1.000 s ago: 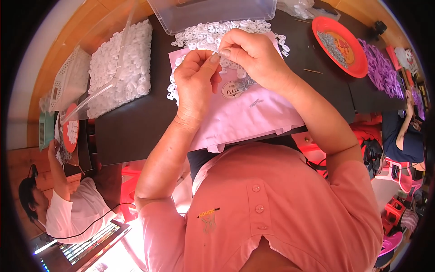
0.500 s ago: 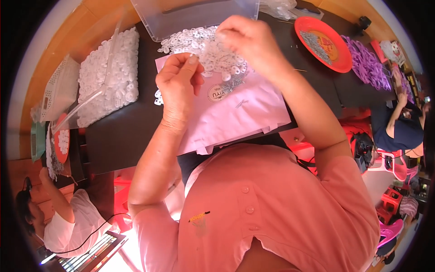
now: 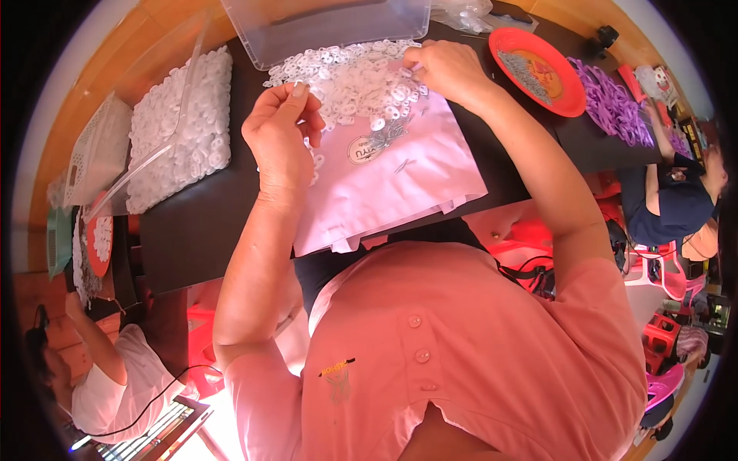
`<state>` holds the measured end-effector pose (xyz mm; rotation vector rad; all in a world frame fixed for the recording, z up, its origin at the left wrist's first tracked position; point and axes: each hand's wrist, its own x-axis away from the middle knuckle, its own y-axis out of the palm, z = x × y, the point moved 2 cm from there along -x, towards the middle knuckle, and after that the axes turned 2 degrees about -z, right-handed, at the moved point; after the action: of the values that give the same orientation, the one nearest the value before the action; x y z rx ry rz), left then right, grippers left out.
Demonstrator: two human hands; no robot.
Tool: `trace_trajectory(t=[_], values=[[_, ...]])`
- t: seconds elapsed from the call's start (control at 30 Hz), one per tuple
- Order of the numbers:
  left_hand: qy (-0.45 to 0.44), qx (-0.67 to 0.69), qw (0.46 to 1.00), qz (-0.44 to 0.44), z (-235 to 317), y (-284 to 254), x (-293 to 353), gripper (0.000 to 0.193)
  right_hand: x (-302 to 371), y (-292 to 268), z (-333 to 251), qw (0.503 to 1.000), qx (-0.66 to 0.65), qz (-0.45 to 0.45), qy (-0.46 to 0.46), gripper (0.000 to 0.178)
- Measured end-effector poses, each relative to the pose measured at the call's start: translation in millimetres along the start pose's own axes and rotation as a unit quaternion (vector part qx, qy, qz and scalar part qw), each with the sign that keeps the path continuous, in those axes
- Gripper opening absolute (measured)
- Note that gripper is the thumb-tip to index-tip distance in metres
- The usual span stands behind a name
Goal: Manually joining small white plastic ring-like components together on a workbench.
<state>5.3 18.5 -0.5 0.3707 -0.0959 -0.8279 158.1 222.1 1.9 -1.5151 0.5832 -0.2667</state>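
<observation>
My left hand (image 3: 283,142) is raised over the left part of a pink fabric bag (image 3: 415,165), its thumb and fingers pinched together. What they hold, if anything, is too small to make out. My right hand (image 3: 453,71) reaches to the right edge of a heap of small white plastic pieces with holes (image 3: 346,88). Its fingers are curled together and their tips are partly hidden, so I cannot tell what is between them. Beside the heap, a little pile of thin silver metal pins (image 3: 390,133) lies on the bag, with a few loose pins (image 3: 403,165) nearer me.
A clear bin (image 3: 330,34) stands behind the heap. At left is a clear container full of white pieces (image 3: 184,127). To the right are a red plate (image 3: 569,84) with silver pins and purple bands (image 3: 611,104). People sit at left and right.
My right hand has moved right, away from my left hand, to the heap's edge. My left hand has shifted slightly left. The whole view has shifted a little.
</observation>
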Motion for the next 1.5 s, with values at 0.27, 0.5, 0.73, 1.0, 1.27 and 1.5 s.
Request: trace_trajectory(t=[0.27, 0.5, 0.73, 1.0, 1.27, 1.5], values=[[0.033, 0.064, 0.997, 0.021, 23, -16, -11, 0.013, -5, -4, 7, 1.0, -0.007, -0.013, 0.0, 0.023], [0.04, 0.065, 0.997, 0.034, 24, -30, -2, 0.013, 0, -14, -68, 0.963, -0.153, 0.107, -0.194, 0.015], [0.039, 0.071, 0.991, 0.102, 4, -39, -5, 0.011, -16, 6, -117, 0.954, -0.028, 0.067, -0.291, 0.014], [0.012, 0.056, 0.995, 0.079, 3, -36, -2, 0.011, -17, 2, -125, 0.956, -0.009, -0.017, -0.292, 0.018], [0.007, 0.049, 0.996, 0.07, 4, -39, -4, 0.011, -24, -3, -129, 0.959, -0.004, -0.064, -0.276, 0.02], [0.019, 0.045, 0.997, 0.063, 5, -36, -2, 0.012, -24, -6, -135, 0.961, -0.007, -0.063, -0.27, 0.015]])
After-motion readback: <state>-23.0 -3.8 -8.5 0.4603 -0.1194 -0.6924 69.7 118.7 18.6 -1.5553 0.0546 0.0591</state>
